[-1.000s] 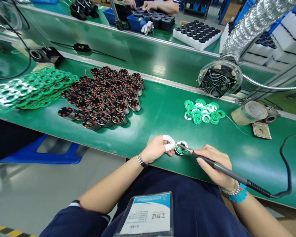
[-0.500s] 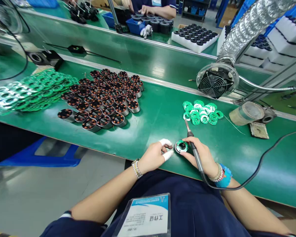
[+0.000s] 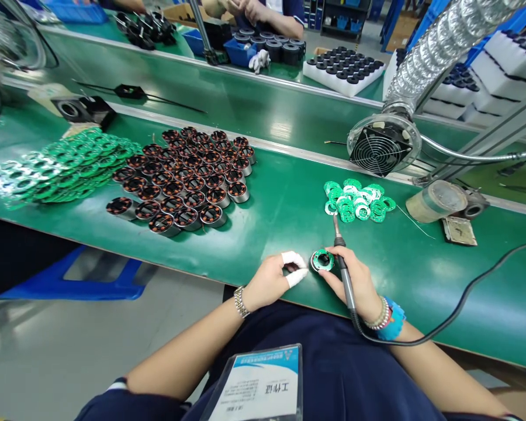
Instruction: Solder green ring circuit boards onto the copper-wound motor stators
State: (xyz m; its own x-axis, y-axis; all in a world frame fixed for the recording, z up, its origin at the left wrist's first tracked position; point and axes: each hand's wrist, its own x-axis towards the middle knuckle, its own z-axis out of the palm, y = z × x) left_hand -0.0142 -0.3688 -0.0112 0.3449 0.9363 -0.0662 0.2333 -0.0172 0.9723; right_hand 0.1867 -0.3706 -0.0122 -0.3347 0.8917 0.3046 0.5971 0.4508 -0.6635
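My right hand (image 3: 355, 278) has a soldering iron (image 3: 344, 269) lying across it, tip pointing away from me. Its thumb and fingertips also grip the side of a motor stator (image 3: 314, 263) topped with a green ring circuit board (image 3: 322, 252). Just left of the stator is my left hand (image 3: 275, 275), with white covers on thumb and forefinger. Those two tips are pinched together close to the stator's edge; anything between them is too small to make out. Beyond the iron's tip lies a pile of loose green ring boards (image 3: 355, 199).
Many copper-wound stators (image 3: 186, 181) stand in rows at left, beside stacked green board panels (image 3: 61, 166). A fume fan (image 3: 379, 149) hangs at right, above a round tin (image 3: 436, 202) and a small square tray (image 3: 459, 231). The iron's cord (image 3: 460, 310) trails right. A co-worker's hands (image 3: 245, 9) are across the bench.
My left thumb and forefinger have closed together beside the stator. The soldering iron has tilted slightly in my right hand, its handle shifting left. The view has shifted a little.
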